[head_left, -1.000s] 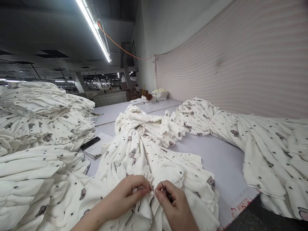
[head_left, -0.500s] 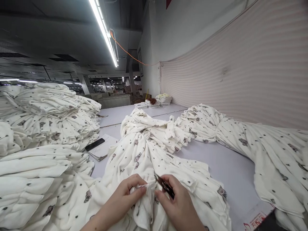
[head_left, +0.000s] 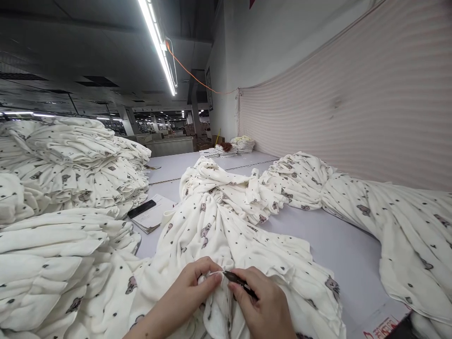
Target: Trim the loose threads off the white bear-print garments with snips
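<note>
My left hand [head_left: 196, 289] pinches the edge of a white fleece cloth [head_left: 197, 235] printed with small dark spots and grey-brown animal figures. Between the thumb and fingers of my right hand [head_left: 263, 301] is a pair of dark thread snips [head_left: 240, 283]. Their tip points left and lies right at the pinched edge, close to my left thumb. The gathered cloth spreads over the table beneath both hands and hangs down below them.
Tall piles of the same printed cloth [head_left: 77, 174] stand on the left. More bunched cloth [head_left: 353, 197] runs along the right. A black phone [head_left: 141, 208] rests on a paper pad [head_left: 157, 214]. Folded stacks [head_left: 243, 144] sit at the table's far end, beside a pinkish sheet-covered wall [head_left: 353, 108].
The snips have come left and turned flatter, so their tip now meets the cloth edge at my left fingers. The view has shifted slightly.
</note>
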### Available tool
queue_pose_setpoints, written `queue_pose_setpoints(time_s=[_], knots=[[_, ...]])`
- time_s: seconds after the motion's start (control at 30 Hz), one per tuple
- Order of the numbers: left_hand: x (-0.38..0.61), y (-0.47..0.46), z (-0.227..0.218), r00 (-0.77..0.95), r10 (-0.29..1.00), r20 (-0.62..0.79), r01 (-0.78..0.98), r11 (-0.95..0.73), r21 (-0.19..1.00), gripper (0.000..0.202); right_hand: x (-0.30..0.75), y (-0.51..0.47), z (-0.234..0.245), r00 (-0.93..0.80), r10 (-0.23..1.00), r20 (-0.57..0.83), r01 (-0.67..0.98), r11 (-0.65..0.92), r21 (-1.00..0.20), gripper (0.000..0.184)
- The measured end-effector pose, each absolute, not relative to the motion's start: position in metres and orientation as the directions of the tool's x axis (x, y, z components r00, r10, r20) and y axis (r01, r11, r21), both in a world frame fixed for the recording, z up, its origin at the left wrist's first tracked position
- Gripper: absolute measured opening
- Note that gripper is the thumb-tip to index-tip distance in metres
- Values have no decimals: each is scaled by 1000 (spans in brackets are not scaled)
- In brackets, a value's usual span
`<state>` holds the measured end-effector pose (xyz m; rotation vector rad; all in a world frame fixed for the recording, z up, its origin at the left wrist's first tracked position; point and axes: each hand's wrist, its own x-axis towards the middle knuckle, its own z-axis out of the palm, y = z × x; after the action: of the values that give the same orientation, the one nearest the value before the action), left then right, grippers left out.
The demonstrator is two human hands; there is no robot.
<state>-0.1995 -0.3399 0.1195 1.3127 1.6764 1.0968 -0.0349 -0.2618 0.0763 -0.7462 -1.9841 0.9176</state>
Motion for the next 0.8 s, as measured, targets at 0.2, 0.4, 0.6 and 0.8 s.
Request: queue_pose_setpoints(time_s=[0.2, 0.4, 0.6, 0.8], knots=[[-197, -341, 121, -184, 983, -22, 374, 91, 923, 19, -38, -257, 77, -498, 816, 295, 58, 371, -927, 21], [-195, -344, 120, -175, 985, -3, 437, 80, 896, 8, -26, -252, 74, -567, 819, 88, -44, 77, -996, 32], [-191, -354, 107, -159, 960, 232, 601, -92, 794, 7, -11, -265, 64, -599, 785, 156, 112, 275, -955, 24], [-190, -356, 101, -85, 954, 287, 655, -163, 738, 12, -16, -266, 75, -635, 760, 137, 92, 250, -964, 20]])
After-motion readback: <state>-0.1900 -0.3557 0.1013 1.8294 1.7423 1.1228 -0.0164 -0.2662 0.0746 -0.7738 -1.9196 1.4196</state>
